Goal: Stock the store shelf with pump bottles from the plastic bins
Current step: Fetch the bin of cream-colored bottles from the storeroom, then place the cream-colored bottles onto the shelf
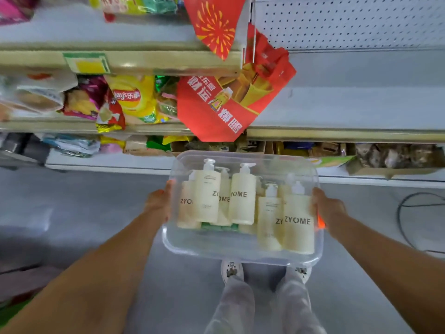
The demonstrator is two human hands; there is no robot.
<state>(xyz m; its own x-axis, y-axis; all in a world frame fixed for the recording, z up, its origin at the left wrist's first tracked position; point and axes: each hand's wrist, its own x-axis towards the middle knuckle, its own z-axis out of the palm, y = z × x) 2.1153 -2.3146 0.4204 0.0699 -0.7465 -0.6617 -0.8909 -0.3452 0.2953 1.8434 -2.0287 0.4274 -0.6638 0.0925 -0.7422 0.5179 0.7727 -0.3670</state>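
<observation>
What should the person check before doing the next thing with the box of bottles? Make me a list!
1. Both hands on the box: the left hand holds the left wall of the clear bin and the right hand holds the right wall. Ok.
2. Bottles inside: the pump bottles are all within the bin walls. Ok.
3. Lid on or off: cannot tell.
4. Room to stock: the grey shelf on the right shows bare space. Ok.
5. Floor: a black cable lies to the right of the feet, so step carefully. Not ok.
6. Red paper sign hanging beside that shelf: may get in the way. Cannot tell.
</observation>
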